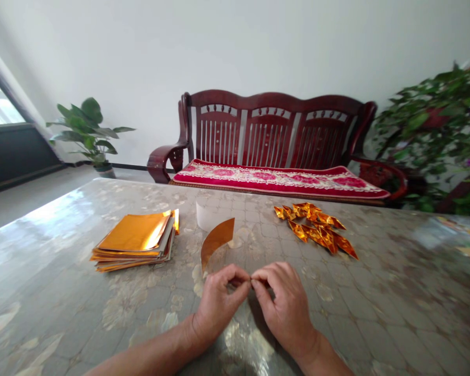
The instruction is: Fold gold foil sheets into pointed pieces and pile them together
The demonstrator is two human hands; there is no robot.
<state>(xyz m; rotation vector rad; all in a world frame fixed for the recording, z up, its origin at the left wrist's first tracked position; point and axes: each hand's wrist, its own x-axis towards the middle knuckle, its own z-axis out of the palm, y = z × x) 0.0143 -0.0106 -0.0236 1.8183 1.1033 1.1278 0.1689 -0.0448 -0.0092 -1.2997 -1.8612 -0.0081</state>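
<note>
Left grip (219,305), right grip (285,308) pinched together, lower centre — held item hidden; curled gold foil sheet (217,239) just ahead, foil stack (135,240) left, folded foil pieces (315,227) right, on tabletop (391,297).

Bare forearms (149,356), a broad left hand (219,308) and broad right hand (285,313)

Past the left hand (219,308) and right hand (285,313), the patterned table top (379,308) gives passage toward 3 o'clock (the widest way). A stack of gold foil sheets (133,241) blocks 10 o'clock, a curved foil piece (217,240) and white roll (206,216) 12 o'clock, folded foil pieces (315,227) 1 o'clock.
</note>
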